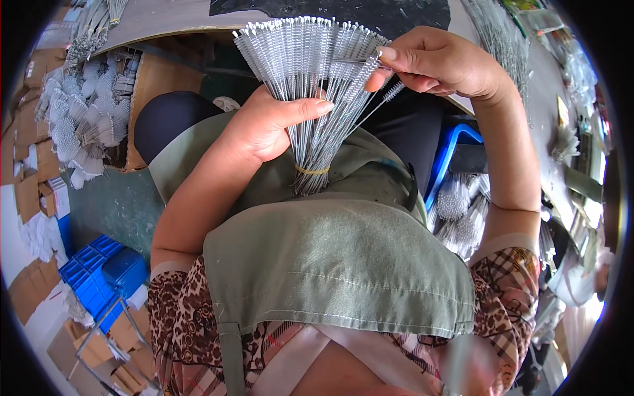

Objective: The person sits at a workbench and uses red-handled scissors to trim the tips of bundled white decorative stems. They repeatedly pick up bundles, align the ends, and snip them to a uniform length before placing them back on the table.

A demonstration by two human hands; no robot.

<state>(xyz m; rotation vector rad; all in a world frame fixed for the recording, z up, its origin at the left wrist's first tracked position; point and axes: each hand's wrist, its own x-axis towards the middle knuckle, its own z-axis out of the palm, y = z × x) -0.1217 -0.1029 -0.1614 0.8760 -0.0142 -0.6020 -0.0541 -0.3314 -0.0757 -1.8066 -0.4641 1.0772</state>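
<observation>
A fanned bundle of thin wire brushes (pixel 290 56) with white tips and grey-white bristles stands over my lap. My left hand (pixel 274 119) wraps round its wire stems, thumb across the front. Lower down, a yellow band (pixel 312 171) ties the stems together. At the bundle's right edge my right hand (pixel 436 63) pinches the bristled end of a brush between thumb and fingertips. One brush (pixel 393 92) sticks out sideways below those fingers, apart from the fan.
Many bundled brushes fill a cardboard box (pixel 146 99) at the left. More bundles (pixel 456 198) lie by a blue-rimmed container (pixel 444 155) on the right. The worktable (pixel 178 16) is beyond my knees, with loose brushes at its right. A blue plastic stool (pixel 109 270) stands lower left.
</observation>
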